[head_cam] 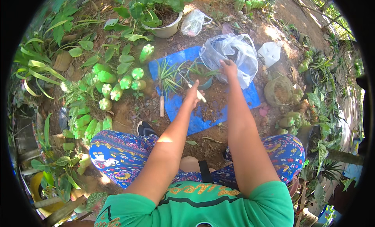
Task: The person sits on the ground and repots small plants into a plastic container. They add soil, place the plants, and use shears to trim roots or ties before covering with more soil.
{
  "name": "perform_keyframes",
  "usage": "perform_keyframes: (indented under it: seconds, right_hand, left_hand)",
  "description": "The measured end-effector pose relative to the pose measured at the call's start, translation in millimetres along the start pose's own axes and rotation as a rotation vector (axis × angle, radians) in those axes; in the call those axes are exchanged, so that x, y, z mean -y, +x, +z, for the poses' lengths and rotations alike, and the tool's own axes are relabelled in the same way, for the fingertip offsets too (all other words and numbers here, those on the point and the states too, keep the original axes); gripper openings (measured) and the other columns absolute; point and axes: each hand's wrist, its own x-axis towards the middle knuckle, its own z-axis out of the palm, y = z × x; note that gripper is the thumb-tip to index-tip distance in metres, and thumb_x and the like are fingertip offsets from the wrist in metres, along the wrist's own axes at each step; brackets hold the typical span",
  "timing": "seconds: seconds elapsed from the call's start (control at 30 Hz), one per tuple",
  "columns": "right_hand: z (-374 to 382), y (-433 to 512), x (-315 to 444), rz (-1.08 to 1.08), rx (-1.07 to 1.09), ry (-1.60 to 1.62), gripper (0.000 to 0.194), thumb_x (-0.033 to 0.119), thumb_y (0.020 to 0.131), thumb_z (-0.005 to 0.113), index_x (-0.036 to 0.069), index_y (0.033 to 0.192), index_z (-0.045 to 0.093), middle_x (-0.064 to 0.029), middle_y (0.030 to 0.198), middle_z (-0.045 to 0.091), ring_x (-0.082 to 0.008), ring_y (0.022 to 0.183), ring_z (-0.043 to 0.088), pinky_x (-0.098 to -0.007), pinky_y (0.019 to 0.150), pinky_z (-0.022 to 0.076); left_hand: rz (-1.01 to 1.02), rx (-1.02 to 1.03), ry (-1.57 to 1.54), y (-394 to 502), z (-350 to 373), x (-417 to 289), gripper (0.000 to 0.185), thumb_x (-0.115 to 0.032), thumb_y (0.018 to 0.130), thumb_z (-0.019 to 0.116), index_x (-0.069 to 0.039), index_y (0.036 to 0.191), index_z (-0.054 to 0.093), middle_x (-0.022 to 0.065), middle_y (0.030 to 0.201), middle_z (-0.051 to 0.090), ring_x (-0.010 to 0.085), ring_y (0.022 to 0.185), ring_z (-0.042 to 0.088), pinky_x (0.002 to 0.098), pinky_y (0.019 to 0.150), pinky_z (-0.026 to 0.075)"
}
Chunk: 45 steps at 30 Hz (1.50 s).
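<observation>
My left hand (192,95) is closed around the pale handle of a thin metal hand tool (201,95), its shaft pointing up and left. My right hand (228,69) touches the near side of a clear plastic bag (244,55); its finger grip is partly hidden. Between the hands stands a teal pot (206,84) with a small spiky plant (202,71) in it. Another spiky plant (168,76) lies left of the pot. Below it is a tool with a wooden handle (162,106). Loose soil (211,105) covers part of the blue sheet (178,112).
Upturned green plastic bottles (115,92) stand at the left. A large whitish pot (167,30) and a smaller plastic bag (194,23) are beyond the sheet. A translucent jug (270,53) and a round weathered pot (278,91) lie to the right.
</observation>
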Motion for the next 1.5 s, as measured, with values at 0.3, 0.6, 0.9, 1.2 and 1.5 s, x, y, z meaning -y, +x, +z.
perform_keyframes:
  seconds: [0.3,0.6,0.9,1.2,1.5]
  right_hand:
    - [-37.4,-55.3,2.2,0.51,-0.059,0.601,0.014,0.012,0.091,0.055,-0.001,0.097,0.055,-0.0159,0.092,0.054,-0.0317,0.087,0.057,-0.0489,0.08,0.0554]
    - [1.0,-110.1,48.3,0.271,0.178,0.043,0.027,0.027,0.097,0.055,0.003,0.109,0.053,-0.0097,0.092,0.061,-0.0233,0.079,0.062,-0.0427,0.074,0.0571]
    - [7.7,-77.7,-9.3,0.273,0.197,0.432,0.022,0.022,0.1,0.05,0.01,0.117,0.051,-0.0081,0.105,0.06,-0.0271,0.094,0.061,-0.0631,0.1,0.0361]
    - [26.5,-87.5,-9.9,0.254,0.197,0.419,0.031,0.013,0.097,0.054,0.002,0.123,0.044,-0.0114,0.112,0.056,-0.0304,0.098,0.061,-0.0625,0.096,0.0431]
    - [40.4,-90.3,-7.8,0.234,0.26,0.346,0.04,0.009,0.095,0.057,0.002,0.131,0.041,-0.0074,0.104,0.059,-0.0232,0.09,0.062,-0.0545,0.086,0.0503]
  left_hand:
    - [-0.354,0.347,0.387,-47.7,-50.8,-19.9,0.103,-0.054,0.077,0.073,-0.003,0.148,0.019,0.0229,0.126,0.053,0.0373,0.112,0.056,0.0538,0.097,0.044]
    - [-0.246,0.32,1.273,-108.0,-21.2,-77.9,0.093,-0.069,0.085,0.048,0.005,0.139,0.031,0.027,0.129,0.051,0.0401,0.108,0.06,0.0554,0.088,0.049]
    - [0.049,0.353,1.276,-90.3,-25.8,-42.9,0.102,-0.079,0.082,0.04,0.005,0.139,0.035,0.0297,0.123,0.054,0.0415,0.104,0.061,0.0556,0.081,0.052]
    - [0.258,0.172,1.348,-65.5,-22.2,-21.9,0.094,-0.078,0.078,0.048,0.01,0.107,0.063,0.029,0.104,0.065,0.0391,0.099,0.064,0.045,0.088,0.049]
    - [0.402,0.11,1.463,-71.2,-18.1,-27.6,0.073,-0.065,0.088,0.045,0.0,0.115,0.064,0.0256,0.116,0.062,0.0413,0.111,0.058,0.0459,0.095,0.044]
